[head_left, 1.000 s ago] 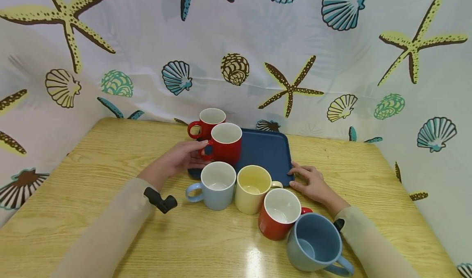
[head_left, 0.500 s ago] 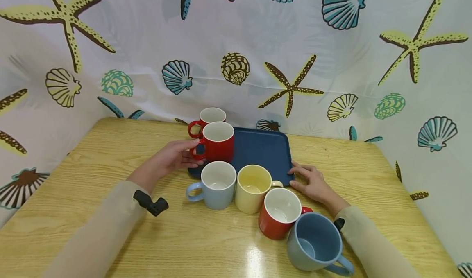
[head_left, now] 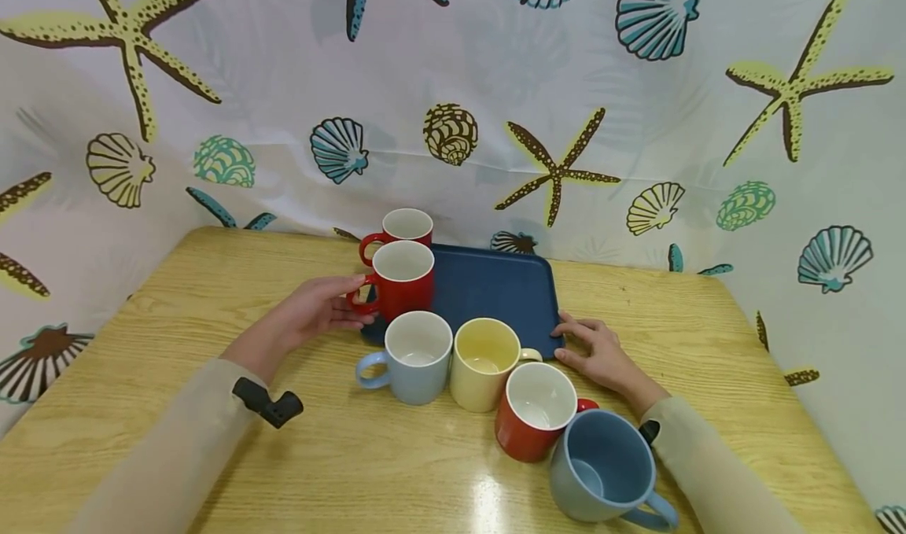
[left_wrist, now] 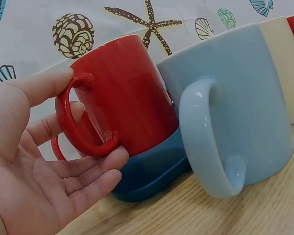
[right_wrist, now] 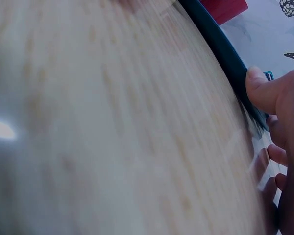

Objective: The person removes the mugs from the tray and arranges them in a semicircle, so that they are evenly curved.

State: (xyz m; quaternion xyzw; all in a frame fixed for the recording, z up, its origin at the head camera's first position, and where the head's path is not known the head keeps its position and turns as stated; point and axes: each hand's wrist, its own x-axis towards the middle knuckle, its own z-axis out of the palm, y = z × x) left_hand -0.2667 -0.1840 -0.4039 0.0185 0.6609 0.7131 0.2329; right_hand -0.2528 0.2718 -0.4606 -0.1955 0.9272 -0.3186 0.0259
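Observation:
My left hand (head_left: 311,318) grips the handle of a red mug (head_left: 409,286) with a white inside. In the left wrist view, the thumb presses the top of that handle, a finger passes through its loop and other fingers lie below. The red mug (left_wrist: 125,93) stands upright over the left part of a dark blue tray (head_left: 495,290). Behind it is a second red mug (head_left: 408,226), partly hidden. At the tray's front right corner, my right hand (head_left: 598,353) pinches the rim, and its thumb shows against the tray edge (right_wrist: 225,58) in the right wrist view.
In front of the tray, a light blue mug (head_left: 419,365), a yellow mug (head_left: 481,373), a red-orange mug (head_left: 527,424) and a larger blue mug (head_left: 602,471) form a slanting row on the wooden table (head_left: 340,471). A patterned cloth (head_left: 283,62) hangs behind.
My left hand has drawn the front red mug leftward across the tray, showing more of the tray's surface. The right hand and the row of mugs have stayed put.

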